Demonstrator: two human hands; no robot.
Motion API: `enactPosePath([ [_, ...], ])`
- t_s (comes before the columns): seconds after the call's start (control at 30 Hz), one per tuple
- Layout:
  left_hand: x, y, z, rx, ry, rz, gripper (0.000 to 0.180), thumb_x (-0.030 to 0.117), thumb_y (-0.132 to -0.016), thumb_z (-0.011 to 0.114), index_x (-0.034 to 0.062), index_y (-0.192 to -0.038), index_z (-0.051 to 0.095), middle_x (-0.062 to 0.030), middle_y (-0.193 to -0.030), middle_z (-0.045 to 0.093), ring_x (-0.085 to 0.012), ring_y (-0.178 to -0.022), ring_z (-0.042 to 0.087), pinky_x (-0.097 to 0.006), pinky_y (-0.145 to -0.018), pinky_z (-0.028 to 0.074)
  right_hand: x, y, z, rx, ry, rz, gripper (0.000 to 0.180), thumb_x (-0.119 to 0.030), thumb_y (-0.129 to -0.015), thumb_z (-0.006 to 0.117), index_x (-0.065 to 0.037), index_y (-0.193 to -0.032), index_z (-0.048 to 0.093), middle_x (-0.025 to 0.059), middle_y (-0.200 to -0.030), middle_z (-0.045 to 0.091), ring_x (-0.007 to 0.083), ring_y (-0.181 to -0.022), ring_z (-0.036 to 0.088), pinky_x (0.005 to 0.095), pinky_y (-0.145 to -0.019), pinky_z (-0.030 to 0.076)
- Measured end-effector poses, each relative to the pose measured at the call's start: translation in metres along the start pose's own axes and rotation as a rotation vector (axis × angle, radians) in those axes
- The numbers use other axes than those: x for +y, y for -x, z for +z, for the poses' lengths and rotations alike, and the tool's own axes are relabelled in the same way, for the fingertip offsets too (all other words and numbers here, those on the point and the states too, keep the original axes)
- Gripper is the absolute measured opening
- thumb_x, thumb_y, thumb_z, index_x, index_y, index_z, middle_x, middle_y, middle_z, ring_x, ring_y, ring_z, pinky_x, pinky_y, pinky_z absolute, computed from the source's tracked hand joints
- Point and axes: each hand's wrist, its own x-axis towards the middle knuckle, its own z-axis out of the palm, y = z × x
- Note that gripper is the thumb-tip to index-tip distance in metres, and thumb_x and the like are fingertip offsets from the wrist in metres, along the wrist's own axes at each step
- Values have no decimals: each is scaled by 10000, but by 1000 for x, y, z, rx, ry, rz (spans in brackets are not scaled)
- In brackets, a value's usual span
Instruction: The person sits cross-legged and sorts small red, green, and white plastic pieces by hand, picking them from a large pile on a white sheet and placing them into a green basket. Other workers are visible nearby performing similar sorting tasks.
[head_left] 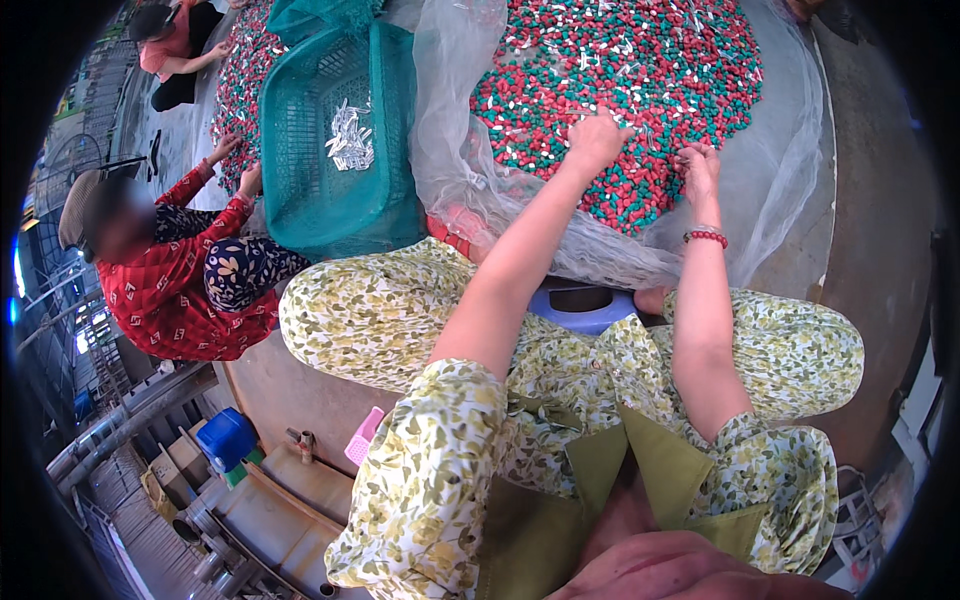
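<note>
Red, green and white small pieces (640,85) are spread in a broad heap under and beyond the two hands; they are carried by a translucent plastic sheet (455,95), whose crumpled near edge is gathered just short of the hands. The left hand (597,140) is held over the near part of the heap, with its fingers bent down toward the pieces; whether anything is pinched there cannot be told. The right hand (700,172) is placed a little nearer the body, at the heap's right border, with its fingers curled; whether a piece is gripped by them cannot be told either; a red beaded bracelet (705,237) is worn on that wrist. To the left of the left hand, beyond the sheet's folds, a green plastic basket (288,215) is set; slender whitish pieces (350,140) are loosely piled in it. Farther left, another heap (250,75) of mixed colours is reached into by a co-worker in a red patterned top (185,295); beyond, a second person in pink (172,52) is seen bent toward it. Nearer the body than both hands, a blue-violet stool (590,318) is partly shown between the legs.
</note>
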Motion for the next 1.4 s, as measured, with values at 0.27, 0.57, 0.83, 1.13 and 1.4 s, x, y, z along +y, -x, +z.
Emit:
enactPosePath([
  [0.27,-13,-24,11,-73,-58,104,252,225,-828,529,-6,-911,585,-194,-896,631,-292,-867,633,-411,-698,508,3,-4,44,5,781,-250,398,-230,-718,701,-22,-1044,611,141,-904,633,256,-758,614,341,-689,494],
  [0.57,-76,-24,-69,-202,1077,-171,209,188,-842,446,23,-832,575,-47,-694,555,-136,-588,563,-251,-454,423,9,6,71,-45,989,-399,159,-121,-676,711,-61,-809,647,92,-779,593,220,-735,600,345,-688,482],
  [0.83,-46,-37,-20,-138,-101,-70,363,357,-786,605,28,-934,646,-218,-964,623,-368,-961,584,-449,-814,469,-28,25,63,-81,207,-107,197,-116,-677,760,-20,-822,668,17,-749,644,78,-618,547,226,-547,430],
  [1.13,-67,-4,-58,-129,1693,-91,135,218,-807,475,86,-800,502,-35,-649,501,-105,-557,487,-201,-378,306,-67,34,55,-227,-46,27,202,-48,-735,713,-2,-918,641,20,-800,637,50,-590,496,174,-517,376],
  [1.4,-78,-31,-39,-74,623,-261,351,292,-738,634,-3,-927,616,-136,-817,642,-249,-670,621,-358,-608,508,-64,41,60,-659,-1117,320,299,10,-828,582,30,-1119,516,44,-827,495,117,-711,414,227,-597,357],
])
